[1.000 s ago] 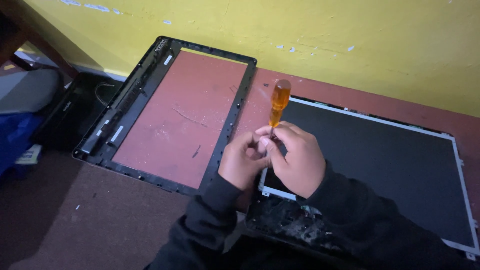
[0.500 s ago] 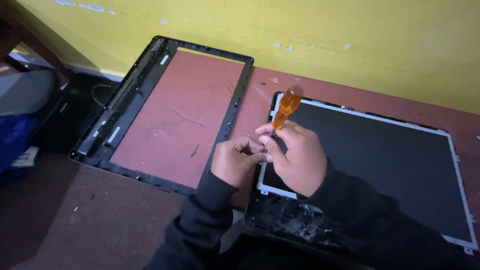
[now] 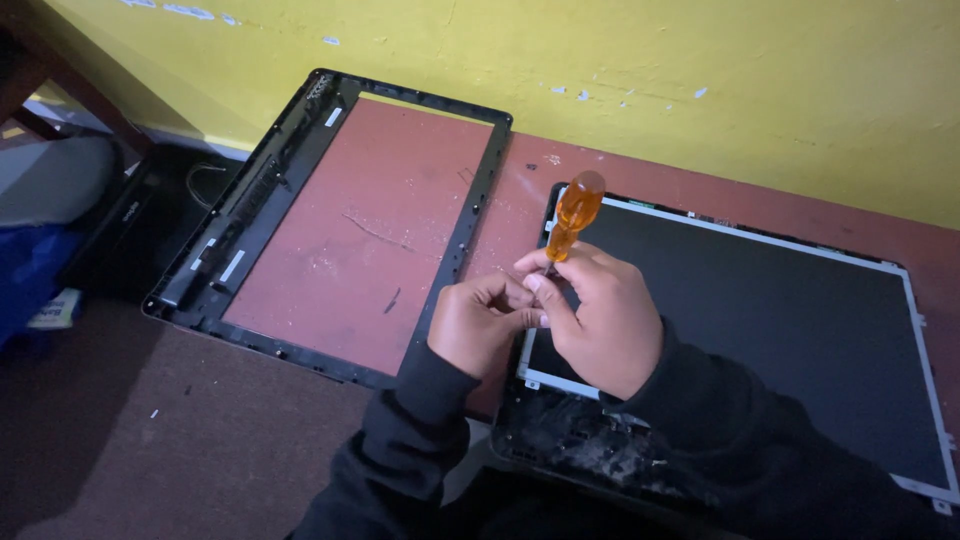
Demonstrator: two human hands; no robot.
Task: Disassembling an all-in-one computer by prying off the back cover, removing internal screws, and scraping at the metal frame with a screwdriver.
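Note:
My right hand [image 3: 598, 322] grips a screwdriver with an orange translucent handle [image 3: 572, 215], the handle pointing up and away from me. My left hand [image 3: 478, 322] is closed next to it, fingertips meeting the right hand's fingers around the screwdriver's shaft, which is hidden. Both hands hover over the left edge of a dark laptop screen panel [image 3: 780, 320] with a silver metal frame, lying flat on the red floor. Left of the hands lies an empty black plastic screen bezel [image 3: 460, 235]. Both arms wear black sleeves.
A yellow wall [image 3: 600, 60] runs along the back. A dusty black laptop part [image 3: 580, 445] lies under my wrists. At the far left sit a dark device [image 3: 120, 230], a grey object [image 3: 50, 180] and a blue bag [image 3: 25, 280].
The hands have shifted slightly right and the screwdriver handle has tilted to the right. The view has moved a little; the panel and bezel stay put.

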